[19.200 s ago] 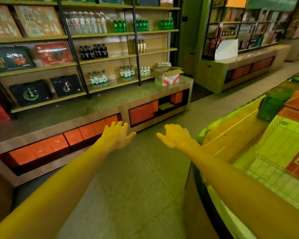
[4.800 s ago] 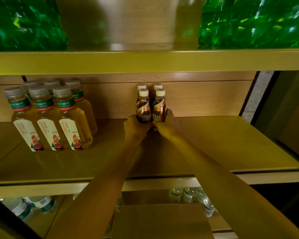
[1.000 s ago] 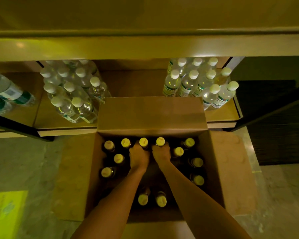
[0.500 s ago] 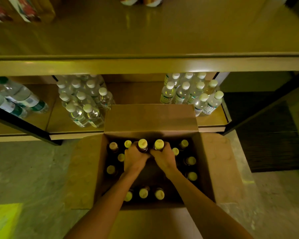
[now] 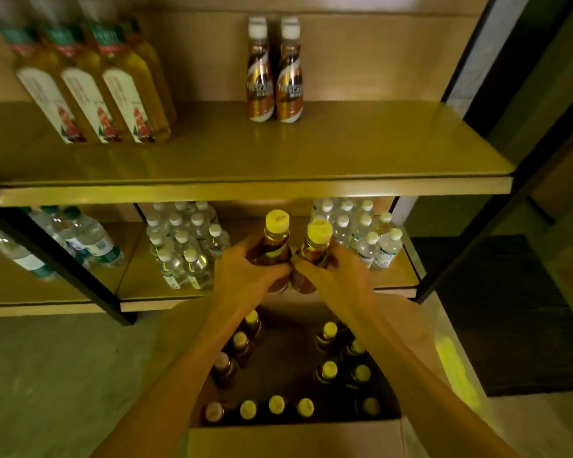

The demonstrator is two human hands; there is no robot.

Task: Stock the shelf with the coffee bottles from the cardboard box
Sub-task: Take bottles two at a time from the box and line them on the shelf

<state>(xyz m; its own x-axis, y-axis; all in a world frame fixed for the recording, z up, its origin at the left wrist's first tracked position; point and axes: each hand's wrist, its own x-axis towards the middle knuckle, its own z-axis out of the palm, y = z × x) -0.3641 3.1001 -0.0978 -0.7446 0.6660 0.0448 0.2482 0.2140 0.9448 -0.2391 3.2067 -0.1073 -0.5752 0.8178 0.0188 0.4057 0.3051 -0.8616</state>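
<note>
Left coffee bottle [image 5: 276, 241]: held upright above the cardboard box [image 5: 295, 439], within the curled fingers of the left hand [image 5: 245, 276].
Right coffee bottle [image 5: 315, 247]: just beside it, gripped round the body by the right hand [image 5: 336, 280].
Look: brown bodies, pale caps, blurred labels.
Shelf [image 5: 245, 195]: carried two matching bottles [image 5: 274, 74] at the back.

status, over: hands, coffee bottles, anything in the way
Left hand grips one coffee bottle, right hand grips a second bottle. Both held above the cardboard box. Shelved pair stands at the back of the shelf; nothing seen blocking the way.
</note>
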